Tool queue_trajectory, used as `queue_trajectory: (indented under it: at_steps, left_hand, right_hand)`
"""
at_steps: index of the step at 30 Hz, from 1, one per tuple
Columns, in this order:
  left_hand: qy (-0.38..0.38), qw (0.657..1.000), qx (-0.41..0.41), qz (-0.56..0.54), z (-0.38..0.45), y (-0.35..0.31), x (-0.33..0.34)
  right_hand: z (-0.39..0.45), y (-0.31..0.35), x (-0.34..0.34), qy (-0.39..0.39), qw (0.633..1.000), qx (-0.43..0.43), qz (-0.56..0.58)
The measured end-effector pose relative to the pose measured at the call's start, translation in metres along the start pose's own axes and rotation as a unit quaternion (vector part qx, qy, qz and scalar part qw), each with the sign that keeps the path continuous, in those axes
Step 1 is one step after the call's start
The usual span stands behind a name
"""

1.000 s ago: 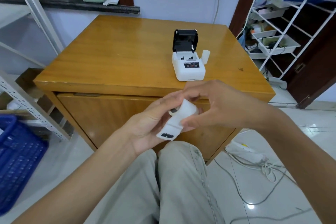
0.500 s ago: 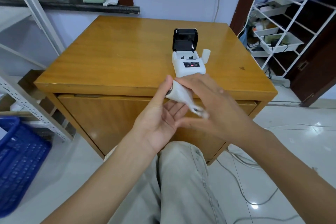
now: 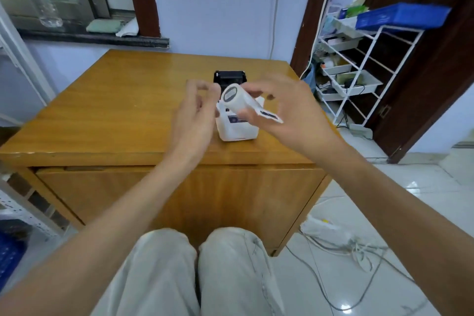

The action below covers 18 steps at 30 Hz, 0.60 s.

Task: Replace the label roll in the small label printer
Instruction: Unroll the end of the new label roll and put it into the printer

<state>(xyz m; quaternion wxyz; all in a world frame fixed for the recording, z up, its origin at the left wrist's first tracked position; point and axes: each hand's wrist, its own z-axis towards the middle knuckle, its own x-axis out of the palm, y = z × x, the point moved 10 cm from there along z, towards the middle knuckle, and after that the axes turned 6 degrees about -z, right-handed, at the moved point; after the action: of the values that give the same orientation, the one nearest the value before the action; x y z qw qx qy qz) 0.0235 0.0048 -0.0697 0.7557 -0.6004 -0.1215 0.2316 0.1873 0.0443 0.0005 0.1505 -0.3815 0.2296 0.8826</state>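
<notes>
My right hand (image 3: 289, 113) holds a white label roll (image 3: 238, 100) above the small white label printer (image 3: 237, 131), which sits on the wooden table (image 3: 115, 110). The roll's dark core end faces me, and a loose label tail with black print sticks out to the right. The printer's black lid (image 3: 229, 77) stands open behind the roll. My left hand (image 3: 196, 113) hovers just left of the roll, fingers apart, holding nothing. The roll and my hands hide the printer's paper bay.
A white wire shelf rack (image 3: 359, 69) with trays and a blue box stands to the right of the table. Cables and a power strip (image 3: 331, 233) lie on the tiled floor at lower right. A blue crate (image 3: 10, 254) sits at lower left. My knees are under the table's front edge.
Both hands rose from my lap up over the table to the printer. The roll passed into my right hand alone, and my left hand let go and opened.
</notes>
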Motion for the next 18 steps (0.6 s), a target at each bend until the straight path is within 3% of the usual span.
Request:
queue_trajectory:
  at_steps: [2, 4, 6, 10, 18]
  left_hand:
    - [0.052, 0.975, 0.082, 0.202, 0.034, 0.011, 0.002]
    - [0.152, 0.95, 0.058, 0.265, 0.054, 0.042, 0.013]
    - [0.203, 0.932, 0.048, 0.297, 0.058, 0.054, 0.023]
    - [0.202, 0.918, 0.077, 0.332, 0.059, 0.053, 0.03]
    - [0.212, 0.907, 0.085, 0.354, 0.066, 0.062, 0.033]
  right_hand:
    - [0.021, -0.028, 0.008, 0.029, 0.997, 0.054, 0.046]
    - [0.041, -0.058, 0.02, 0.055, 0.992, 0.096, 0.066]
    - [0.053, -0.083, 0.036, 0.091, 0.986, 0.126, 0.062]
    - [0.056, -0.101, 0.075, 0.169, 0.976, 0.136, 0.038]
    - [0.058, -0.105, 0.091, 0.211, 0.972, 0.104, 0.013]
